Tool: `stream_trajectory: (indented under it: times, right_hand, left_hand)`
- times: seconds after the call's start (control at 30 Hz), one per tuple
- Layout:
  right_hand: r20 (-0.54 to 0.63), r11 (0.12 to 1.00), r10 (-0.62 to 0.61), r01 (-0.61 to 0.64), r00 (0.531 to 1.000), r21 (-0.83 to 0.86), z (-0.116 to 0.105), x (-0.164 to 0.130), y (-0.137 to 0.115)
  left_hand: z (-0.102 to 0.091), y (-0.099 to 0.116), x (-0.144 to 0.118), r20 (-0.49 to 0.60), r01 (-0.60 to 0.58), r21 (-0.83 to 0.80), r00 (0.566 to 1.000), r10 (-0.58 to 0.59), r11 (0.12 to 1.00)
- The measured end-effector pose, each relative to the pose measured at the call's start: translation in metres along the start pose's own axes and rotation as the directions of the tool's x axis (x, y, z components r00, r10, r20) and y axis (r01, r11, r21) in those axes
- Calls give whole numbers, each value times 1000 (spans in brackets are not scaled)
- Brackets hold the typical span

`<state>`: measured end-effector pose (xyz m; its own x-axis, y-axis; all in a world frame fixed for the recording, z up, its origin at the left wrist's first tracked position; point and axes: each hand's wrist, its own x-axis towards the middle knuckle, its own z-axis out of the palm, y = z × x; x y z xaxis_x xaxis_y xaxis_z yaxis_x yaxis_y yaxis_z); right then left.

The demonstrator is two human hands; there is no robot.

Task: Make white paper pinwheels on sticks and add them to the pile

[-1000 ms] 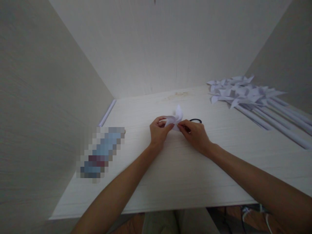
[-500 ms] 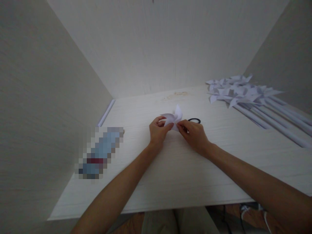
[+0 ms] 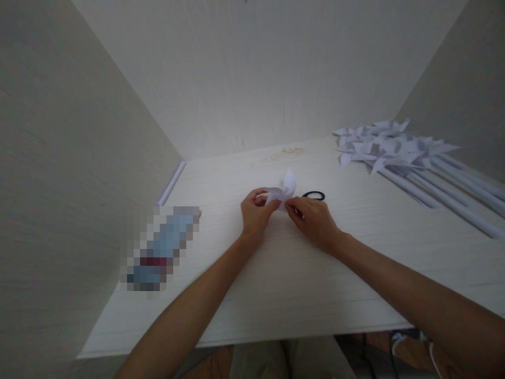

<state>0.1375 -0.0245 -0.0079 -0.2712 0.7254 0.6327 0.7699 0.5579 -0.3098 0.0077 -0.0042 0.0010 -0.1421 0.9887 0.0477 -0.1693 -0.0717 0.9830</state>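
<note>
Folded white paper pinwheel [image 3: 284, 190], petals curling upward, is pinched between left hand [image 3: 254, 215] and right hand [image 3: 313, 221].

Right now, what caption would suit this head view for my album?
Left hand and right hand pinch a folded paper piece above a desk, pinwheels piled at right.

Single head-worn view – looks forward and down over white table [image 3: 300, 273], close range – walls enclose three sides
</note>
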Motion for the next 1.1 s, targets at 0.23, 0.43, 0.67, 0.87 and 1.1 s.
stream_trajectory:
  times: [0.23, 0.43, 0.67, 0.87, 1.1]
  right_hand:
    - [-14, 999, 31, -31, 999, 12, 1, -1, 1]
    - [-15, 1000, 13, -13, 1000, 2, -1, 0, -2]
    - [-49, 1000, -13, 13, 999, -5, 0, -1, 0]
    - [-57, 1000, -14, 15, 998, 23, 0, -1, 2]
    - [41, 1000, -9, 9, 999, 19, -1, 0, 1]
  left_hand:
    - [0, 1, -1, 22, 10, -3, 1000, -10, 1000]
    - [0, 1, -1, 67, 9, 12, 998, -10, 1000]
    - [-1, 0, 1, 24, 15, -46, 1000, -14, 999]
    - [-3, -2, 2, 49, 31, -129, 999, -25, 991]
    - [-2, 0, 1, 75, 24, -126, 997, -15, 992]
